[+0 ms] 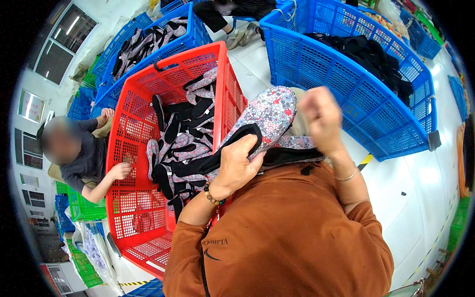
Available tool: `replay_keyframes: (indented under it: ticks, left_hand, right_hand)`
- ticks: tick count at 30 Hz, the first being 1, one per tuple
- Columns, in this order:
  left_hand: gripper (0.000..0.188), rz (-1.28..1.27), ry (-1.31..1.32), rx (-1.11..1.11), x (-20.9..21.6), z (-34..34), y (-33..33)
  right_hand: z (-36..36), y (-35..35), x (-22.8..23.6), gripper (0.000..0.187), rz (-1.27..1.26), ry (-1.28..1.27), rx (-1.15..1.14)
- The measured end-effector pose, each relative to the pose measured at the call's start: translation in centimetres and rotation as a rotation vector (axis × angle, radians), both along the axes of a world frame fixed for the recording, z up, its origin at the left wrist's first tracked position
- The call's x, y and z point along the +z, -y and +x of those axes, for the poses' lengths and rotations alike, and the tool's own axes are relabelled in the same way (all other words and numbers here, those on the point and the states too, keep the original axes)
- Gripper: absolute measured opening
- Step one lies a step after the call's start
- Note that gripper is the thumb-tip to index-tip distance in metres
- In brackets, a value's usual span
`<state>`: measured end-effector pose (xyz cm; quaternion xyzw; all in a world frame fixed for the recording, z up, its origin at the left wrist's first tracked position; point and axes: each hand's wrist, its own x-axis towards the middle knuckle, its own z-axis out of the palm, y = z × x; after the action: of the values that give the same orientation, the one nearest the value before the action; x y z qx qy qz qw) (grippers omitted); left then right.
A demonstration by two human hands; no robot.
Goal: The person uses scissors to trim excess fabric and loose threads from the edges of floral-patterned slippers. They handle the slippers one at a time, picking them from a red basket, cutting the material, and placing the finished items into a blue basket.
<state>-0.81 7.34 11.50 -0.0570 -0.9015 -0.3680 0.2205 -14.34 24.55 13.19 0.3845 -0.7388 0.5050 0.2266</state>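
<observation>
Holding a floral slipper above the lap, the left hand has its grip clamped on the black-trimmed opening. The slipper is grey with small red and blue flowers, toe pointing up and away. The right hand is raised just beside it, fingers pinched together, blurred. More such slippers fill the red crate to the left.

Floral shoe upper in both hands
</observation>
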Motion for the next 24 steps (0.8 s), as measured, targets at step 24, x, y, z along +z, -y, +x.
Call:
replay_keyframes:
  ticks: [24]
  left_hand:
    - [0.068,1.114,0.403,-0.355,-2.6,-0.3,3.9]
  right_hand:
    - [0.7,1.1,-1.8,0.027,-0.142,0.799,0.525]
